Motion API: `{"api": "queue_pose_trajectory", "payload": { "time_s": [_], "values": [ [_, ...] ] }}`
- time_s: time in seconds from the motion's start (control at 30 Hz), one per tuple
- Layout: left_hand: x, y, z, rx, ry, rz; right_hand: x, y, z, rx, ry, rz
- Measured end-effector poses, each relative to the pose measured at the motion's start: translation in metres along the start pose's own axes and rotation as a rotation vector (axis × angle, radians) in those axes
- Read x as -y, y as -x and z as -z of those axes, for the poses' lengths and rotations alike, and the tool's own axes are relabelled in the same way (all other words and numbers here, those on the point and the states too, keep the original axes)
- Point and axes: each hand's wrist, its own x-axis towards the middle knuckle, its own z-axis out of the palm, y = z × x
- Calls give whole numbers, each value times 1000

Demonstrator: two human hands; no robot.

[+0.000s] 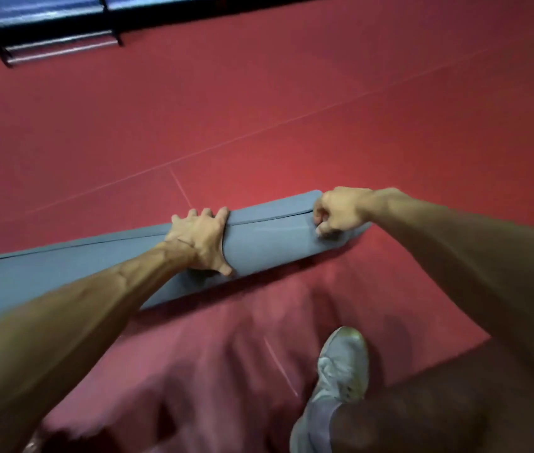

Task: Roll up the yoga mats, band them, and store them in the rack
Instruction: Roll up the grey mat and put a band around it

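Nearest, bottom R: a grey shoe (344,364) on the person's foot, w/ a bare leg beside it. The shoe stands at the edge of a maroon sheet (226,348). The sheet is blurred, so can't tell if it's a mat or cloth.

Just beyond it, the grey mat (268,237) lies rolled on the floor. It runs as a long tube from the L edge of view up toward centre-R. Its loose outer edge shows as a seam along the top.

L hand (200,240) sits across the roll approx mid-length. Its fingers are spread and hooked over the far side, thumb down the near side, clamped on the roll.

R hand (340,210) is at the roll's R end, by the seam. Its fingers are curled tight together, tips and thumb pressed into the mat surface, gripping it there.

Farther out is the red floor (324,93), w/ thin seam lines crossing it.

Top L, at the back: a dark metal frame (62,50) w/ bars and blue surfaces behind, too blurred to say more.
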Motion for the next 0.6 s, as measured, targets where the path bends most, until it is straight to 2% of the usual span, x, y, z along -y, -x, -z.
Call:
{"api": "queue_pose_trajectory", "payload": {
  "time_s": [0.13, 0.23, 0.43, 0.6],
  "values": [
    [-34, 10, 61, -128, -11, -40, -41, 74, 49, -23, -75, -96],
    [-74, 20, 97, -202, -25, -86, -78, 124, 45, -88, -250, -153],
    [-159, 32, 147, -303, -59, -197, -133, 206, -10, -107, -615, -254],
    [-240, 18, 168, -332, -138, -335, -175, 241, -95, -130, -837, -366]
  ]
}}
